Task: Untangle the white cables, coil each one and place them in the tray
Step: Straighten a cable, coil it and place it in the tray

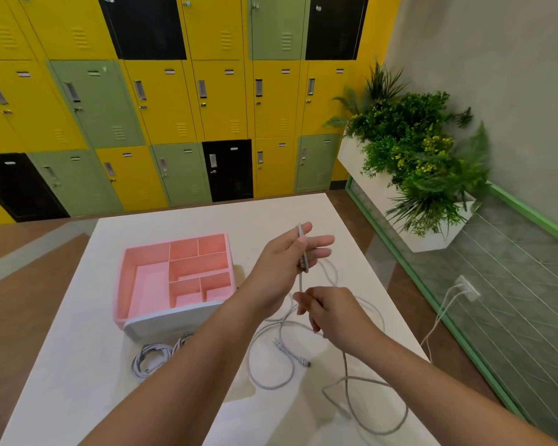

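Note:
Loose white cables [271,355] sprawl in loops over the white table [78,365], right of the pink compartment tray [174,278]. My left hand [284,262] is raised above the table and pinches one cable end between thumb and forefinger, the other fingers stretched out. That cable hangs down to my right hand [329,312], whose curled fingers grip it lower down. Two plug ends [292,352] lie on the table below my hands. A coiled white cable bundle [153,357] rests in front of the tray, outside it.
The tray's compartments hold nothing. Colourful lockers [174,107] fill the wall behind the table. A white planter with green plants [413,156] stands to the right. A wall socket with a plugged white lead [464,288] sits low on the right wall.

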Demonstrator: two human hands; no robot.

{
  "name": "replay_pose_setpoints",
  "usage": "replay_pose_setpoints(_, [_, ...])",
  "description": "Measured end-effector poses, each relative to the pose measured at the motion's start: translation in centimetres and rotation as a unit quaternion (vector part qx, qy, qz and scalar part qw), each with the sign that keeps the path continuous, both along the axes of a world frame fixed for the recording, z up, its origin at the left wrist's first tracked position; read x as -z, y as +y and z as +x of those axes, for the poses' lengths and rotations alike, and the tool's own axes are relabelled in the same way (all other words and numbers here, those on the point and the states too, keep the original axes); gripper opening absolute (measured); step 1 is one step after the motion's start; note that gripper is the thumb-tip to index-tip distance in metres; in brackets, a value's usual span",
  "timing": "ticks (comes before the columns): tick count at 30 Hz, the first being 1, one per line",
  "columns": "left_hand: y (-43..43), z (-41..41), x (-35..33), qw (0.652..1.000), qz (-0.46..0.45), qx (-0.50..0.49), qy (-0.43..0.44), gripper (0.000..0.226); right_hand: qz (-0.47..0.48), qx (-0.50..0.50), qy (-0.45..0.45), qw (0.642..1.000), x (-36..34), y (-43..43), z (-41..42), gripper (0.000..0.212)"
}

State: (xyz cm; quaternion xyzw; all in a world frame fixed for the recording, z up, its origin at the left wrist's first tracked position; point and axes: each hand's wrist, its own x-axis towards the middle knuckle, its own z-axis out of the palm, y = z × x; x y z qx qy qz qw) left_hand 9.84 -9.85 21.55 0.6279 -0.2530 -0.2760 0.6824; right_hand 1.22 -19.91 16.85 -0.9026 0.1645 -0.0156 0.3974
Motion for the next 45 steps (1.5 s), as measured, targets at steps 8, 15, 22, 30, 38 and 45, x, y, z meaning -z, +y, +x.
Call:
replay_pose_setpoints(8, [0.7,0.4,1.1,0.98,0.143,0.012,-0.138,0.039,-0.209,-0.152,0.079,0.963,-5.9,-0.7,-0.7,0.021])
replay_pose_setpoints(15, [3.0,0.6,2.9,0.962,0.201,0.048,-0.18,0.042,-0.271,-0.12,-0.016,0.955,-11.5,-3.1,-0.6,0.011])
replay_pose_setpoints(22, [3.7,0.0,2.9,0.96,0.207,0.07,-0.175,0.035,-0.28,-0.105,-0.077,0.951,-10.5,-5.6,0.9,0.017])
replay_pose_setpoints(30, [3.9,-0.3,1.6,0.957,0.212,0.089,-0.177,0.036,-0.189,-0.075,-0.143,0.969,-9.2,-6.8,2.0,0.016])
replay_pose_setpoints(38, [3.3,-0.8,-0.8,0.986,0.094,0.057,-0.126,0.05,-0.062,-0.023,-0.163,0.984,-6.1,-8.0,2.2,0.014])
replay_pose_setpoints(45, [2.6,-0.7,-0.9,0.997,0.035,0.047,-0.054,0.05,-0.013,-0.004,-0.143,0.99,-2.7,-7.1,2.0,0.019])
